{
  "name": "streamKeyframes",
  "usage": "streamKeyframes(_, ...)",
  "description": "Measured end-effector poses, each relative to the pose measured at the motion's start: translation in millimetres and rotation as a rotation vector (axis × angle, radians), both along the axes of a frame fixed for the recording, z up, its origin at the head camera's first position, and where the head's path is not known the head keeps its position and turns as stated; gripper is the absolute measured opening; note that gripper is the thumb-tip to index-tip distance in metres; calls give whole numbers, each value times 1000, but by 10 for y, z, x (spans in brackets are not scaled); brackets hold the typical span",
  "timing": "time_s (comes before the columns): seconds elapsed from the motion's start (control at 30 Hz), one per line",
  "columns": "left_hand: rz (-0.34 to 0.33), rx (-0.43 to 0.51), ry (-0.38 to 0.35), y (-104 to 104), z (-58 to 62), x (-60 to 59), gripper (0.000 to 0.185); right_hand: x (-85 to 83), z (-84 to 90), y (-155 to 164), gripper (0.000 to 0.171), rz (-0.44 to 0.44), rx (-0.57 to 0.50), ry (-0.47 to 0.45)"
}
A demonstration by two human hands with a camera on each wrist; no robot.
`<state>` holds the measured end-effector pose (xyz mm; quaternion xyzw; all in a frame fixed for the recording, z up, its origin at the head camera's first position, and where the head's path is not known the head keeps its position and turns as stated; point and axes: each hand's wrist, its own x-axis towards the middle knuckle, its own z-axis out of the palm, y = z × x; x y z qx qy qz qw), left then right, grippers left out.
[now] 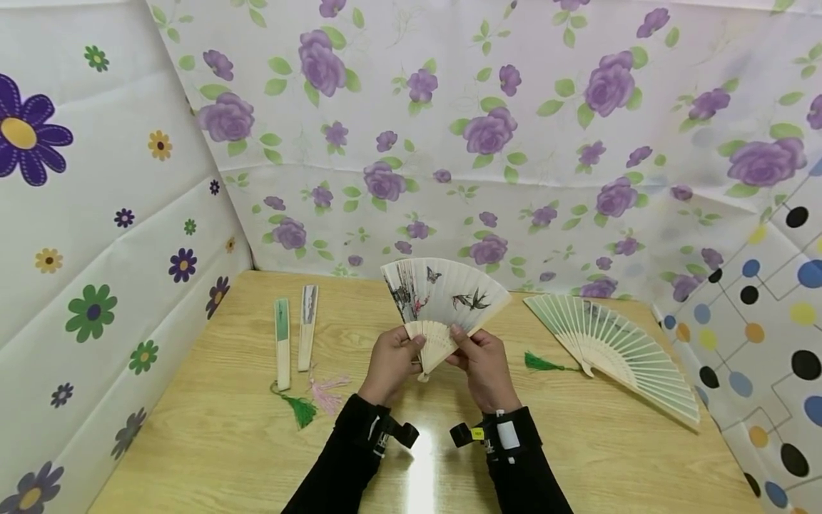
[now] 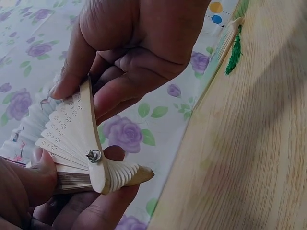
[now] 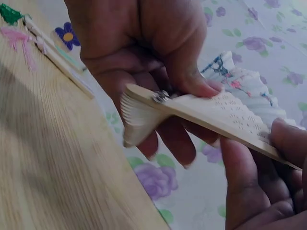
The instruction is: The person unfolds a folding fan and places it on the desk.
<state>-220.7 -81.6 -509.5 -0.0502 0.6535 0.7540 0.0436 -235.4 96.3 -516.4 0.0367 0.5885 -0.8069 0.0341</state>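
White fan (image 1: pixel 449 289) is partly spread over the table (image 1: pixel 193 428), left hand (image 1: pixel 389 365) pinching its bunched ribs (image 2: pixel 65 120) between thumb and fingers, right hand (image 1: pixel 489 368) gripping the opposite edge. Uneven pulling by either hand could crease or tear it; a slack left thumb might let the bunched ribs slip out of line. No container seen; table bears a folded green fan (image 1: pixel 282 346) and folded grey fan (image 1: pixel 308 328) at left, an open green fan (image 1: pixel 619 353) at right.
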Motion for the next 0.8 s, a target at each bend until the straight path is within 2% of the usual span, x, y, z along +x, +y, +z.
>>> streamKeyframes(0.13,-8,8,2,3,-3,7,26,8,14,17,29,16,-1,11)
streamKeyframes(0.27,-11,37,15,7,-2,1,29,11,-5,-7,30,-18,-66,30)
streamKeyframes(0.4,18,41,27,4,5,1,30,12,-33,-53,26,-81,-143,40)
streamKeyframes(0.53,53,34,29,-9,1,20,30,22,-58,-95,24,-102,-193,32)
streamKeyframes(0.67,53,42,36,-21,0,28,30,32,-54,-106,26,-84,-186,39)
streamKeyframes(0.8,56,56,38,-22,12,20,29,36,-27,-85,33,-57,-132,56)
